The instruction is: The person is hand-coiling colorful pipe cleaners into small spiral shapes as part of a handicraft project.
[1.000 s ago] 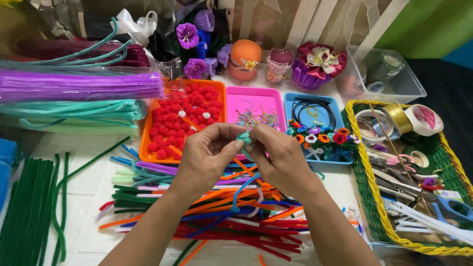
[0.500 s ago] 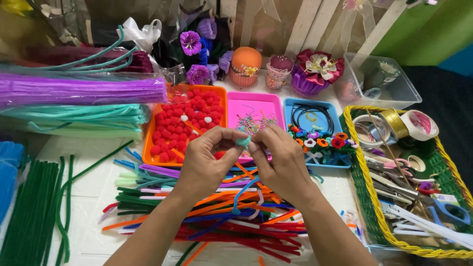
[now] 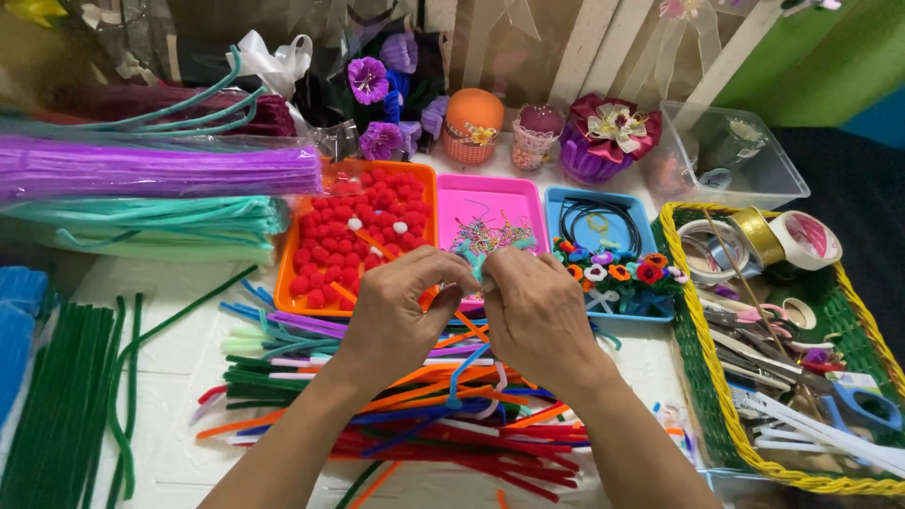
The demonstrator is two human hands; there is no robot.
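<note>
My left hand [image 3: 401, 311] and my right hand [image 3: 537, 316] meet above a heap of mixed-colour pipe cleaners [image 3: 396, 415]. Both pinch a small teal pipe cleaner piece [image 3: 479, 260] between their fingertips. A blue pipe cleaner [image 3: 462, 372] hangs in a loop below the hands, its upper end hidden behind the fingers. Behind the hands lie an orange tray [image 3: 287, 273] of red pompoms, a pink tray [image 3: 490, 203] with small bits, and a blue tray [image 3: 641, 311] holding tiny flowers and black cords.
Bagged purple [image 3: 160, 170] and teal [image 3: 141, 221] pipe cleaners lie at left, green ones [image 3: 66, 405] at lower left. A yellow-rimmed woven basket [image 3: 679, 311] at right holds tape rolls, scissors and tools. Flower crafts and a clear plastic box [image 3: 726, 155] stand at the back.
Both hands stay pinched together on the teal piece, with only slight finger shifts. The view has tilted a little.
</note>
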